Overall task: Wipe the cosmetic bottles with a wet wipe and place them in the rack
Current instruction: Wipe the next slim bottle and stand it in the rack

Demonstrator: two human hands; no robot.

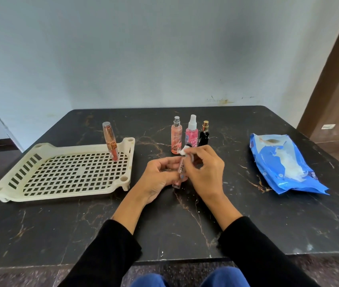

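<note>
My left hand (160, 179) holds a clear lip gloss tube (181, 167) above the table's middle, tilted with its dark cap away from me. My right hand (206, 170) pinches a small white wet wipe (185, 151) against the tube's upper end. A cream perforated rack (65, 172) lies at the left, with one rose-gold lipstick tube (110, 141) upright in its far right corner. Behind my hands stand a peach spray bottle (176, 135), a pink spray bottle (191, 133) and a black bottle with a gold cap (204, 134).
A blue wet wipe pack (284, 162) lies open at the right, white wipes showing at its mouth. The black marble table (185, 230) ends just in front of my knees. A pale wall stands behind, and a brown door frame rises at the far right.
</note>
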